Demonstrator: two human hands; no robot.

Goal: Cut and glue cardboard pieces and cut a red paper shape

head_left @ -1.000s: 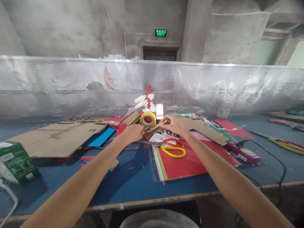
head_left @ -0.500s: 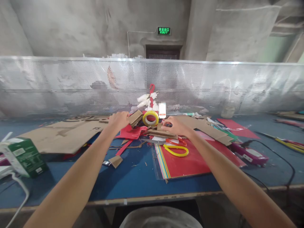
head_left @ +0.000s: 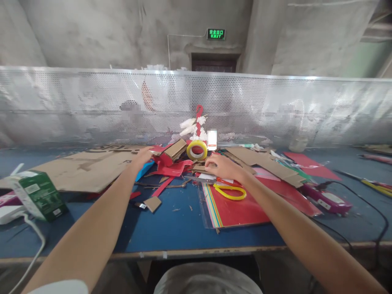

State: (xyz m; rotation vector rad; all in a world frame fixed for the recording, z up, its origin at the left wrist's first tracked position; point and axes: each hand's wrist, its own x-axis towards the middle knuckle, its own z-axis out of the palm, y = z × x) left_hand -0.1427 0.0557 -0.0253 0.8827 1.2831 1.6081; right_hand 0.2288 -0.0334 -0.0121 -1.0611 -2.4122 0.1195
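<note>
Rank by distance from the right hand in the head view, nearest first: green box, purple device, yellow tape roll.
1. Yellow tape roll: just left of the right hand, slightly behind it.
2. Purple device: off to the right.
3. Green box: far left.

I'm on one feed: head cam, wide, facing forward and down along both forearms [head_left: 101, 224]. Left hand [head_left: 141, 158] and right hand [head_left: 226, 167] sit mid-frame, well ahead of the lens. I get table [head_left: 171, 232] around and below them, mesh panel [head_left: 254, 108] beyond, wall [head_left: 92, 34] above that.
</note>
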